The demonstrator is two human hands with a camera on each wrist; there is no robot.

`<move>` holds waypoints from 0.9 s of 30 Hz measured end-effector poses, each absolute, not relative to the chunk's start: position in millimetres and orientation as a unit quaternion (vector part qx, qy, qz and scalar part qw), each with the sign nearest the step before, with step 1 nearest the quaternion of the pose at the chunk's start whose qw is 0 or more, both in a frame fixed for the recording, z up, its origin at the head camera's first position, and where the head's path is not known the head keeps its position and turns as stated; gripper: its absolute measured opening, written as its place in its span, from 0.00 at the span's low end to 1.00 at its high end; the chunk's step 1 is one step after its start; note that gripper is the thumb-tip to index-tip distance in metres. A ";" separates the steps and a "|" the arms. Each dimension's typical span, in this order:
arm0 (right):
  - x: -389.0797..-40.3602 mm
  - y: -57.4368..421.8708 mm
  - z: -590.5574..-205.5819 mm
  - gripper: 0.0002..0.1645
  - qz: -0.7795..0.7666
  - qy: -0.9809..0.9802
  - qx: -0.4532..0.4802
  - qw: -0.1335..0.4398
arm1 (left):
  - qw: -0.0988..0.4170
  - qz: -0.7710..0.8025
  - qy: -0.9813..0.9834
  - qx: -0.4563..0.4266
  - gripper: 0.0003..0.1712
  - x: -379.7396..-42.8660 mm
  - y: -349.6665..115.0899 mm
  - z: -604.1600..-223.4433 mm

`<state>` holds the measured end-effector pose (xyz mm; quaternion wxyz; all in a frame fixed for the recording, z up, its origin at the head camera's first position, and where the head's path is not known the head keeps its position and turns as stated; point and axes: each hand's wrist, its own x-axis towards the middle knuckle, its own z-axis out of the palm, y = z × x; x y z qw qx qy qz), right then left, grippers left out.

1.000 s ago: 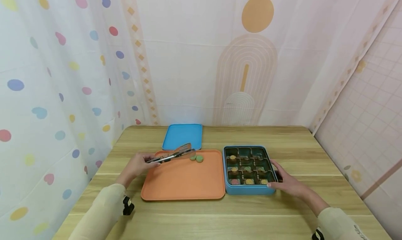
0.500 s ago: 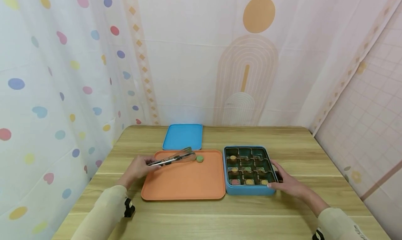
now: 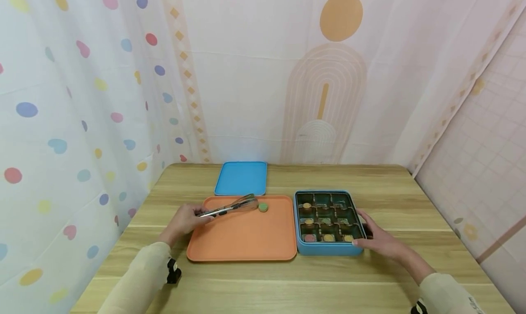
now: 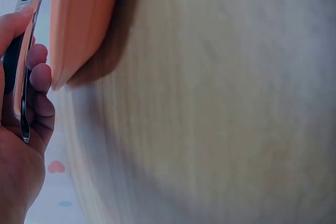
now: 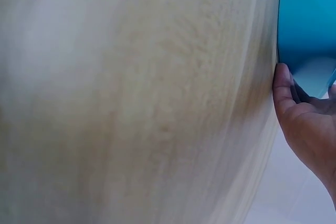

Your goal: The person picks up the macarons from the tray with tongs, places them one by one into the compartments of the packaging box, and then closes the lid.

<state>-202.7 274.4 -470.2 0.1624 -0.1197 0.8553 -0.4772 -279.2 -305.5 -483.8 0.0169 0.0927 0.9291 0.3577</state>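
In the head view, my left hand (image 3: 186, 220) holds a pair of tongs (image 3: 223, 209) over the orange tray (image 3: 242, 241). The tongs' tips lie low near the tray's far edge, their arms close together. Just right of the tips sits a small green macaron (image 3: 263, 207). The tips cover the spot to its left, so what lies between them cannot be made out. My right hand (image 3: 382, 242) grips the near right corner of the blue box (image 3: 328, 249), thumb on the front rim, fingers along the side. Pink, yellow and green pieces lie in several of the box's compartments.
A flat blue square lid or tray (image 3: 241, 179) lies behind the orange tray. The box stands right beside the tray's right edge on the wooden table (image 3: 263, 282). Patterned curtains (image 3: 246, 76) hang behind the table and at its sides.
The tongs' arms have come closer together and their tips have lowered to the tray, covering the left one of two green macarons. My right hand stays on the box.
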 end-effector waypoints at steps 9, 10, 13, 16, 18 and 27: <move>-204.2 274.8 -469.2 0.60 -0.469 0.860 -0.118 0.160 | 0.017 0.376 0.923 0.083 0.09 -275.8 -304.3 -480.2; -204.3 275.0 -469.4 0.60 -0.468 0.861 -0.119 0.159 | 0.019 0.379 0.922 0.080 0.09 -275.7 -304.1 -479.8; -204.7 275.6 -470.3 0.60 -0.467 0.862 -0.120 0.157 | 0.025 0.380 0.921 0.077 0.09 -276.3 -303.4 -478.8; -205.2 275.4 -470.6 0.61 -0.473 0.859 -0.121 0.157 | 0.026 0.377 0.923 0.076 0.09 -278.0 -302.7 -477.8; -205.1 274.7 -469.9 0.62 -0.471 0.860 -0.120 0.156 | 0.024 0.372 0.925 0.077 0.10 -279.1 -302.2 -477.4; -204.2 265.5 -468.6 0.68 -0.428 0.884 -0.120 0.147 | 0.026 0.370 0.926 0.071 0.14 -280.0 -298.3 -472.9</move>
